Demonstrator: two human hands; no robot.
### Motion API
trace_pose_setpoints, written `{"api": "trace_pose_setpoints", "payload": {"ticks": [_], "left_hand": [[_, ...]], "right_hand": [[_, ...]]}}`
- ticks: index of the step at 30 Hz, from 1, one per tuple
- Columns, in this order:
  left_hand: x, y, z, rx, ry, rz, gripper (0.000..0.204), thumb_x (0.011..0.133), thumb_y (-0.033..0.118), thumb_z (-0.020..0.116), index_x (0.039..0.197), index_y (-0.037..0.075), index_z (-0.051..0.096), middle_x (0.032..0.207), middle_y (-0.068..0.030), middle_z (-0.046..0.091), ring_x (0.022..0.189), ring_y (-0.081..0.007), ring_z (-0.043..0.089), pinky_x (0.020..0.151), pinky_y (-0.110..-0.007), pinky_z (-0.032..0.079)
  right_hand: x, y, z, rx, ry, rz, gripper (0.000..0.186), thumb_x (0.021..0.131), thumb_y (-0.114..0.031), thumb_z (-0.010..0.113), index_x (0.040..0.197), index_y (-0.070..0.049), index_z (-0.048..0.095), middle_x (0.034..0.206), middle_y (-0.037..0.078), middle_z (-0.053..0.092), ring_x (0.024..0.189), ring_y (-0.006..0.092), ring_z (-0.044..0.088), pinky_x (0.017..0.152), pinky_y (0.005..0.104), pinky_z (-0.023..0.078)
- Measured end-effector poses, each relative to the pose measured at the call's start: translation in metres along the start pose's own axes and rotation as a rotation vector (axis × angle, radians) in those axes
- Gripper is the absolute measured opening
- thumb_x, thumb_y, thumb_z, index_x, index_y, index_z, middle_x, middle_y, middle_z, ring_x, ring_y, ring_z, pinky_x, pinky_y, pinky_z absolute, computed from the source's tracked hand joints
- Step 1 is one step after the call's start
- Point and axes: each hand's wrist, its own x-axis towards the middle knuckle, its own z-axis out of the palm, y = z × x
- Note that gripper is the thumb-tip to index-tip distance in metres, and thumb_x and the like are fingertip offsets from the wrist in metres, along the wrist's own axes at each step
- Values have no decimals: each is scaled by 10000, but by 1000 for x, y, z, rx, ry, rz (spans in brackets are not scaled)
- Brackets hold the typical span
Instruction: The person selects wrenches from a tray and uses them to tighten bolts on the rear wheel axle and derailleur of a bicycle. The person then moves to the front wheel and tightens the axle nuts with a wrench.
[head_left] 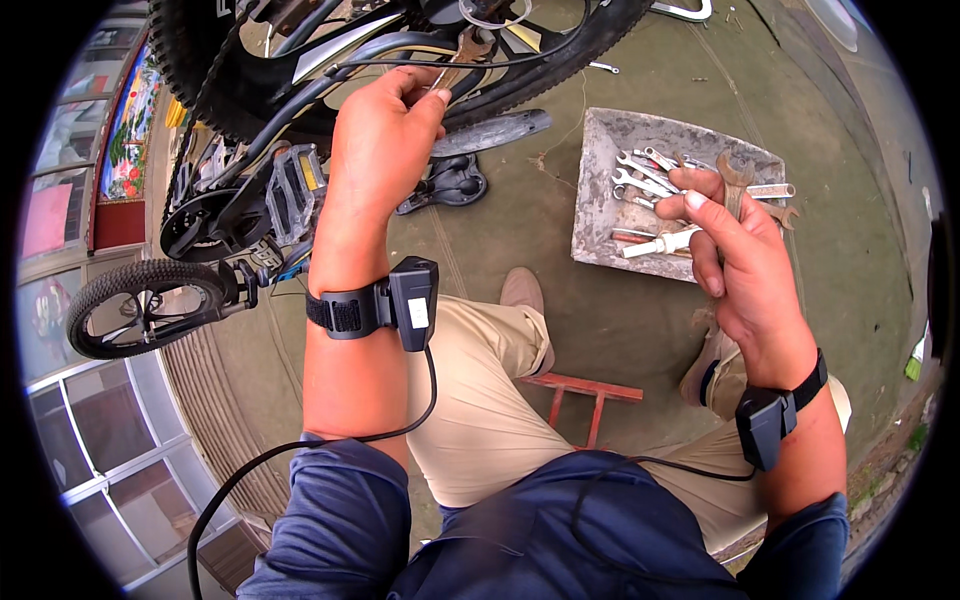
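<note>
My left hand (pixel 392 140) is closed on a worn open-end wrench (pixel 468 52), held up against the rear of the bicycle, by the frame tubes (pixel 368 48) and the black wheel (pixel 540 75). Whatever its head fits on is too small to make out. In my right hand (pixel 745 260), a brownish open-end wrench (pixel 737 170) points upward, its lower end partly hidden by the fingers. That hand is over a scuffed grey metal tray (pixel 597 135) holding several silver wrenches (pixel 637 170) and other tools.
A black pedal (pixel 295 200) and front wheel (pixel 148 307) lie at left. A black saddle (pixel 450 183) rests on the green ground cloth (pixel 525 225). A red metal stand (pixel 600 390) is between my legs. Glass panes (pixel 130 510) line the left side.
</note>
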Motion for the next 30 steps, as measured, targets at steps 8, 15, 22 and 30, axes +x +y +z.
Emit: {"api": "trace_pose_setpoints", "payload": {"ticks": [8,15,22,30], "left_hand": [[-2,-11,23,-149,80,-22,309,931,161,660,1149,-56,667,881,-124,733,701,-149,696,682,-295,541],[-4,-11,25,-195,103,-65,304,931,163,670,1142,-55,678,874,-120,734,703,-136,686,679,-285,537],[-3,-18,20,-119,168,4,281,915,159,711,1121,-33,700,871,-51,710,696,-81,629,615,-239,484],[-3,-22,22,-71,227,79,253,906,144,717,1088,-32,705,863,-52,714,681,-82,620,610,-240,488]], "right_hand": [[0,2,1,10,4,-5,318,951,-208,619,1210,-24,626,993,58,699,466,21,359,481,191,301],[0,0,-1,-3,0,-1,315,954,-204,610,1210,-22,625,986,55,701,468,22,361,485,190,305],[0,0,-1,-16,7,-8,324,959,-197,596,1218,-3,613,990,64,697,479,29,371,494,191,315],[-1,-2,-2,-7,0,-19,330,963,-201,593,1227,-3,608,998,73,689,483,27,366,498,192,304]]}}
